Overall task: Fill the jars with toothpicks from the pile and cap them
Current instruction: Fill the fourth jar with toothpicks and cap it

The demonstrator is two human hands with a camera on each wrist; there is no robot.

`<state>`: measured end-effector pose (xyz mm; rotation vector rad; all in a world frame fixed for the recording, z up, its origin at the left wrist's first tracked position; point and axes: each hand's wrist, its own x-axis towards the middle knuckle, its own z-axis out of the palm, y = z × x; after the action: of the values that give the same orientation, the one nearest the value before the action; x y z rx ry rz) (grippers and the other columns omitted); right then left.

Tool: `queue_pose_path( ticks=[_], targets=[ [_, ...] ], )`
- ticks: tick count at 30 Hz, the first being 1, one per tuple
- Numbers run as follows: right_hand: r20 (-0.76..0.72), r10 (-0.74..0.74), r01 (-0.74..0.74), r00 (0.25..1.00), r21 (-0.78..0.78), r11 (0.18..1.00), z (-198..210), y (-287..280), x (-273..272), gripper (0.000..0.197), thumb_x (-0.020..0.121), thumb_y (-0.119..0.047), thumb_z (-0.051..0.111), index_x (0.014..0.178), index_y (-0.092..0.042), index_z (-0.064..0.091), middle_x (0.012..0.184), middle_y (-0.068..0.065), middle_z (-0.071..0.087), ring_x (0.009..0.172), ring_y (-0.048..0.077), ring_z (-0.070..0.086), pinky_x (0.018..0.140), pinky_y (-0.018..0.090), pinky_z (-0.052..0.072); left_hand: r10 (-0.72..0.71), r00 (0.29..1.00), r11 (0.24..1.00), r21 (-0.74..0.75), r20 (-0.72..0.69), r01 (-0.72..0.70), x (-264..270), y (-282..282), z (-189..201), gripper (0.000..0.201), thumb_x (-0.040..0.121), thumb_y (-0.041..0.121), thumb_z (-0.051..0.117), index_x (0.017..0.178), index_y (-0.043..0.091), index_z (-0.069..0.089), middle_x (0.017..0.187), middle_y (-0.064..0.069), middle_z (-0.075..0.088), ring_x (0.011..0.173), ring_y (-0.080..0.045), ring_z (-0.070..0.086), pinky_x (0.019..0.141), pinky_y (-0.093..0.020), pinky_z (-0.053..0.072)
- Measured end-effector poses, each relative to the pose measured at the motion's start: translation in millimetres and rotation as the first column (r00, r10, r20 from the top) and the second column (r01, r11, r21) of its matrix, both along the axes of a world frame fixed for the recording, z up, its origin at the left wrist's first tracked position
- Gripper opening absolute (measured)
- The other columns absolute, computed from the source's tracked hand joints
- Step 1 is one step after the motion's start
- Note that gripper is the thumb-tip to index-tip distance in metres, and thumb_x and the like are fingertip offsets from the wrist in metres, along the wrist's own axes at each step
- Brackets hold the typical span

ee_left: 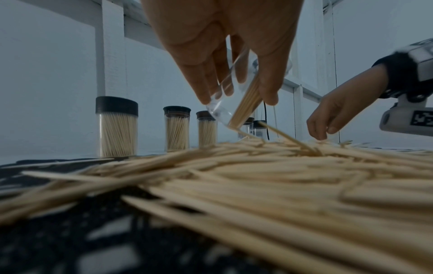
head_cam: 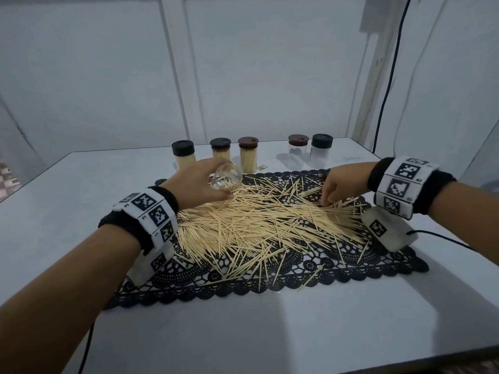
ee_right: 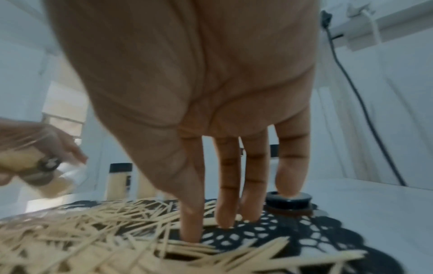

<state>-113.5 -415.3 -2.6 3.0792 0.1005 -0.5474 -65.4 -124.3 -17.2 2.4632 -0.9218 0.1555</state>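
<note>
A loose pile of toothpicks (head_cam: 264, 220) covers the black lace mat (head_cam: 351, 268). My left hand (head_cam: 213, 184) grips a clear uncapped jar (head_cam: 228, 178) above the pile's far left, tilted, with a small bundle of toothpicks (ee_left: 248, 103) inside. My right hand (head_cam: 330, 197) reaches down at the pile's far right, its straight fingertips (ee_right: 225, 218) touching the toothpicks and the mat. A black cap (ee_right: 288, 201) lies on the mat just beyond the little finger. Nothing shows between the right fingers.
Three capped jars full of toothpicks (head_cam: 221, 155) stand in a row behind the mat. Two capped empty jars (head_cam: 310, 147) stand to their right. Another dark cap (head_cam: 161, 182) lies left of my left hand. A black cable (head_cam: 383, 103) hangs at the back right.
</note>
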Motion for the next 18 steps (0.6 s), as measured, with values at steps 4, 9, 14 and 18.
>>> queue_pose_path(
  ticks=[4,9,14,18],
  targets=[
    [-0.008,-0.031,0.030,0.999,-0.151,0.988,2,-16,-4,0.043,0.092,-0.004,0.041,0.131,-0.019,0.052,0.132,0.000,0.054,0.116,0.016,0.050,0.096,0.024,0.036,0.011,1.000,1.000,0.003,0.002,-0.011,-2,0,2,0.059,0.076,0.026,0.076,0.127,0.015,0.051,0.119,0.001,0.059,0.108,-0.016,0.053,0.096,-0.033,0.043],
    [-0.089,-0.019,-0.008,0.996,-0.287,0.958,-8,-27,-11,0.048,0.094,-0.011,0.041,0.142,-0.019,0.036,0.140,0.003,0.044,0.124,0.018,0.042,0.100,0.024,0.032,0.009,1.000,1.000,0.008,0.003,-0.009,-2,-1,2,0.058,0.076,0.026,0.076,0.127,0.015,0.051,0.119,0.001,0.058,0.107,-0.015,0.053,0.094,-0.030,0.042],
    [0.004,-0.035,0.036,0.999,-0.195,0.980,-14,-31,-7,0.033,0.090,-0.029,0.057,0.121,-0.016,0.058,0.119,0.000,0.061,0.105,0.017,0.056,0.089,0.025,0.043,0.005,1.000,1.000,0.005,-0.006,-0.005,-2,0,2,0.058,0.075,0.027,0.076,0.127,0.015,0.051,0.120,-0.001,0.060,0.108,-0.017,0.054,0.096,-0.037,0.044],
    [0.024,-0.048,0.051,0.999,-0.126,0.991,-18,-27,-10,0.019,0.089,-0.027,0.057,0.093,-0.012,0.068,0.099,0.003,0.068,0.086,0.016,0.061,0.071,0.021,0.045,0.015,1.000,1.000,0.017,0.013,-0.015,-2,0,2,0.059,0.076,0.027,0.075,0.128,0.014,0.050,0.119,0.001,0.058,0.105,-0.013,0.051,0.091,-0.026,0.040]
  ],
)
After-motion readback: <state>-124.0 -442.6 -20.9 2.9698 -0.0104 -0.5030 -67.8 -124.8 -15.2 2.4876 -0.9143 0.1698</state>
